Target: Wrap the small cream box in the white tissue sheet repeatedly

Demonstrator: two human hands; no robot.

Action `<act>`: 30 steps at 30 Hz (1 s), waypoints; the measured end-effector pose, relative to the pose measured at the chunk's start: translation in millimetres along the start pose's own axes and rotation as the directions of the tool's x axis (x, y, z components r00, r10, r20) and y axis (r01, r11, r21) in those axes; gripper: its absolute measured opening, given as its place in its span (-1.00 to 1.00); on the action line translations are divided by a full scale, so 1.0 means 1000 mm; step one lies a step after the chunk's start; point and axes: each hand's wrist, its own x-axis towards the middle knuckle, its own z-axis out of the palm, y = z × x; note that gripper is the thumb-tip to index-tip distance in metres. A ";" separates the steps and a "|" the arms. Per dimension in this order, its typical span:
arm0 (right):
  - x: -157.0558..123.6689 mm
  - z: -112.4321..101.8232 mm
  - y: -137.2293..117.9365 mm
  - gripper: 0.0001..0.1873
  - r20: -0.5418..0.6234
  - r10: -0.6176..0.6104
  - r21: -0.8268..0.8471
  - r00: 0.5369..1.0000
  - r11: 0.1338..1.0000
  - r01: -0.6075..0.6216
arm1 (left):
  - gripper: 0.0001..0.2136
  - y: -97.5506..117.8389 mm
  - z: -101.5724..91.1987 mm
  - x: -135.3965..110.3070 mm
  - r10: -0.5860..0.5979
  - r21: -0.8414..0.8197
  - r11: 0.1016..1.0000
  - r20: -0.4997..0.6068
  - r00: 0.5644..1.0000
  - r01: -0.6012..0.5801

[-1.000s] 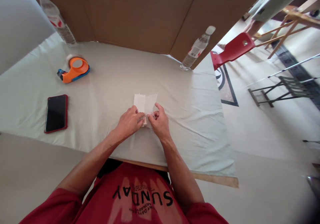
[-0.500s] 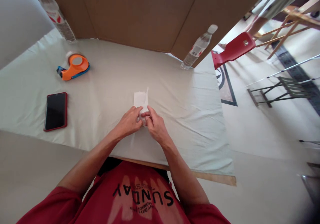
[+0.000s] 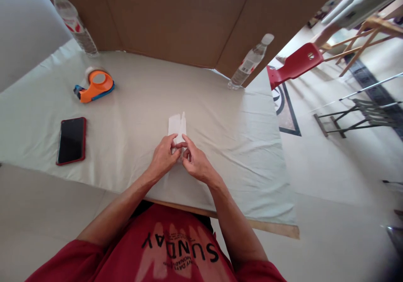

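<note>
A small white folded paper [image 3: 176, 125] lies on the table's pale cloth [image 3: 220, 118], straight ahead of me. My left hand [image 3: 163, 156] pinches its near end from the left, fingers curled on it. From the right, my right hand [image 3: 195, 161] meets the same end, thumb and forefinger pressed on the paper. The fingertips of both hands touch each other over the near end, which they hide. The paper's right half is folded over the left, so only a narrow strip shows.
A red-cased phone [image 3: 71, 140] lies at the left, an orange tape dispenser [image 3: 95, 86] behind it. Two water bottles [image 3: 73, 19] [image 3: 249, 60] stand by the brown cardboard screen [image 3: 176, 17]. A red chair [image 3: 294, 63] and wooden furniture stand on the floor at the right.
The paper's right flap, spread open a second ago, has been swung up and folded over the left half. Both hands stayed at the near end, closing together.
</note>
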 end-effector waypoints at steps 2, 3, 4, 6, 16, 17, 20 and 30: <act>-0.003 0.002 0.003 -0.21 -0.045 0.014 0.133 0.999 0.991 -0.008 | -0.61 -0.001 0.000 0.000 0.009 0.032 0.999 0.000 1.000 -0.009; -0.004 0.004 0.005 -0.25 -0.089 0.033 0.187 0.996 0.982 -0.016 | -0.61 -0.001 0.000 0.001 0.008 0.056 0.998 0.014 1.000 -0.009; -0.004 0.005 0.008 -0.29 -0.144 0.062 0.228 0.988 0.973 -0.028 | -0.61 0.000 -0.001 0.002 0.001 0.081 0.997 0.036 0.999 -0.004; -0.004 0.007 0.013 -0.37 -0.260 0.130 0.266 0.957 0.962 -0.059 | -0.57 0.004 -0.004 0.005 -0.025 0.133 0.991 0.083 0.996 0.014; 0.031 -0.011 0.029 -0.57 -0.144 -0.100 -0.177 0.984 0.981 0.074 | -0.73 0.015 -0.015 0.023 -0.050 0.283 0.959 0.262 0.964 -0.027; 0.034 -0.011 0.028 -0.56 -0.095 -0.088 -0.215 0.992 0.974 0.066 | -0.63 0.014 -0.014 0.021 -0.053 0.268 0.963 0.238 0.970 -0.013; 0.042 -0.013 0.026 -0.56 0.009 -0.015 -0.291 1.000 0.957 0.017 | -0.41 0.013 -0.010 0.013 -0.040 0.233 0.973 0.175 0.984 -0.001; 0.065 -0.027 0.051 -0.66 -0.166 0.150 -0.055 0.975 0.985 -0.161 | -0.71 0.021 -0.015 0.014 -0.086 0.311 0.950 0.273 0.958 -0.003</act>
